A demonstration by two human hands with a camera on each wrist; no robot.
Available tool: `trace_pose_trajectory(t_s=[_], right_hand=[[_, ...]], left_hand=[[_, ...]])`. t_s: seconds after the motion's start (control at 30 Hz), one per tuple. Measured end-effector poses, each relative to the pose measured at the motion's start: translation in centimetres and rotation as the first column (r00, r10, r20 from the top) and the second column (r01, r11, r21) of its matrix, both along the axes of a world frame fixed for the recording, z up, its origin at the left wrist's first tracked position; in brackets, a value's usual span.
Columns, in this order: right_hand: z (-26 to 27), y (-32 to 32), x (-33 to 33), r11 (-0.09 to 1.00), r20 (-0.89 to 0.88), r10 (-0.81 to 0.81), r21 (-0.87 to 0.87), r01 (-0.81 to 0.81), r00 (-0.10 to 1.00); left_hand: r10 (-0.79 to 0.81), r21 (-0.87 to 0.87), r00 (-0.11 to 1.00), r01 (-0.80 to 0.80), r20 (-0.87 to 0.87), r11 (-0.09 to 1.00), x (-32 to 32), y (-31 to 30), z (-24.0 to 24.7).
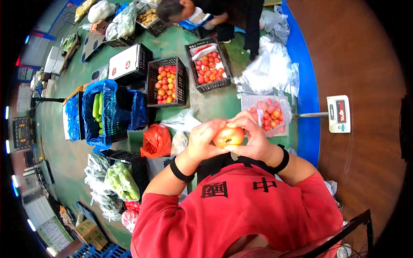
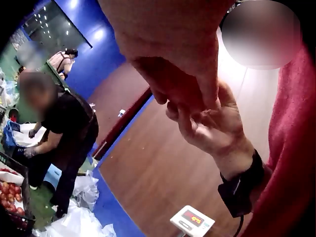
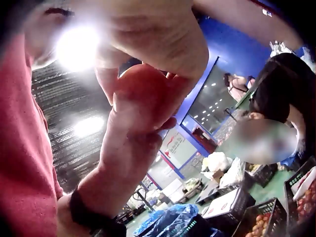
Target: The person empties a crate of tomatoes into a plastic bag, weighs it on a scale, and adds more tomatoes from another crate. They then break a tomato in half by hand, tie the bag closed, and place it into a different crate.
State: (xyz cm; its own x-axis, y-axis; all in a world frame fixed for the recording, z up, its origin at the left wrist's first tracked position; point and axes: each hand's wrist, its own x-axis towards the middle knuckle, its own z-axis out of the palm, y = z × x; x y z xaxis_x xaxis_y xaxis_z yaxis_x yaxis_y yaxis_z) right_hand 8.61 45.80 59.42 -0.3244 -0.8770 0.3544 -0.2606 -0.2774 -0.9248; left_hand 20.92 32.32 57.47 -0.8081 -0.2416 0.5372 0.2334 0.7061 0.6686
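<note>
In the head view, an orange-red tomato (image 1: 228, 137), its stem end toward the camera, sits between the two hands in front of the chest. The left hand (image 1: 204, 139) grips its left side with thumb and fingers. From the other side, the right hand (image 1: 254, 139) wraps its fingers over the top and its thumb along the bottom. The right wrist view shows the tomato (image 3: 143, 89) partly covered by fingers; in the left wrist view the left hand mostly hides it. Just beyond the right hand, a clear plastic bag of tomatoes (image 1: 270, 115) rests on the platform of a scale.
The scale's lit display (image 1: 339, 114) stands to the right on a pole. Ahead are black crates of tomatoes (image 1: 184, 81) and white plastic bags (image 1: 271, 71). A blue-lined crate (image 1: 122, 115) with green vegetables and a red bag (image 1: 155, 141) lie left. Another person (image 2: 64, 118) bends over a crate.
</note>
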Motion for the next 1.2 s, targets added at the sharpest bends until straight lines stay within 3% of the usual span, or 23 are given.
trace_pose_trajectory(t_s=[0.07,0.33,0.4,0.43,0.47,0.53,0.57,0.63,0.67,0.7,0.73,0.87,0.93,1.0,1.13,1.2], right_hand=[[0.6,-2.0,2.4,0.996,0.231,0.054,0.05,-0.067,0.971],[4.2,-9.0,6.1,0.968,0.168,0.25,-0.029,-0.249,0.953],[5.6,-10.6,6.4,0.972,0.066,0.229,0.037,-0.232,0.971],[6.2,-11.2,6.4,0.966,0.026,0.251,0.048,-0.252,0.968],[6.3,-11.9,6.4,0.961,0.021,0.273,0.04,-0.273,0.962],[6.2,-13.1,6.6,0.939,-0.118,0.342,0.023,-0.342,0.932],[6.4,-13.6,6.9,0.93,-0.115,0.368,0.023,-0.368,0.923],[7.3,-14.8,7.4,0.888,0.016,0.455,0.067,-0.455,0.89],[7.8,-15.4,7.5,0.862,0.08,0.494,0.085,-0.5,0.866],[8.4,-16.0,7.3,0.824,0.223,0.498,0.181,-0.537,0.838],[9.0,-16.7,7.1,0.806,0.173,0.49,0.284,-0.519,0.855],[8.8,-19.3,5.6,0.683,0.183,0.655,0.274,-0.678,0.733],[9.2,-20.3,5.0,0.644,0.208,0.693,0.253,-0.722,0.691],[9.8,-21.2,4.3,0.649,0.074,0.731,0.233,-0.725,0.678],[10.4,-23.2,2.3,0.653,0.028,0.743,0.193,-0.733,0.669],[10.6,-24.1,1.1,0.615,0.006,0.775,0.222,-0.757,0.631]], left_hand=[[0.0,0.036,1.0,0.0,-0.005,0.999,2.4,-1.9,0.9],[0.116,0.124,0.989,-0.105,-0.091,0.987,8.5,-6.5,3.2],[0.112,0.426,0.994,-0.095,-0.015,0.9,9.3,-7.2,3.6],[0.037,0.573,0.998,-0.057,0.047,0.817,10.2,-7.7,4.7],[0.064,0.75,0.994,0.021,-0.084,0.661,10.2,-7.8,6.2],[0.073,0.697,0.985,-0.161,0.154,0.699,12.0,-9.0,7.4],[0.1,0.698,0.983,-0.182,0.157,0.693,12.7,-9.4,7.8],[0.07,0.503,0.936,-0.247,0.345,0.828,13.6,-10.2,8.2],[0.126,0.559,0.954,-0.263,0.273,0.786,13.6,-10.2,8.2],[0.176,0.498,0.933,-0.319,0.313,0.806,13.9,-10.1,9.1],[0.227,0.436,0.909,-0.373,0.351,0.819,13.9,-10.1,10.4],[0.283,0.412,0.872,-0.446,0.398,0.794,13.8,-10.7,11.7],[0.293,0.268,0.835,-0.448,0.465,0.853,12.9,-11.2,13.3],[0.279,0.286,0.833,-0.448,0.477,0.847,12.0,-11.7,13.4],[0.22,0.293,0.811,-0.428,0.542,0.855,9.9,-13.0,13.3],[0.143,0.404,0.837,-0.397,0.529,0.824,8.9,-13.4,13.3]])
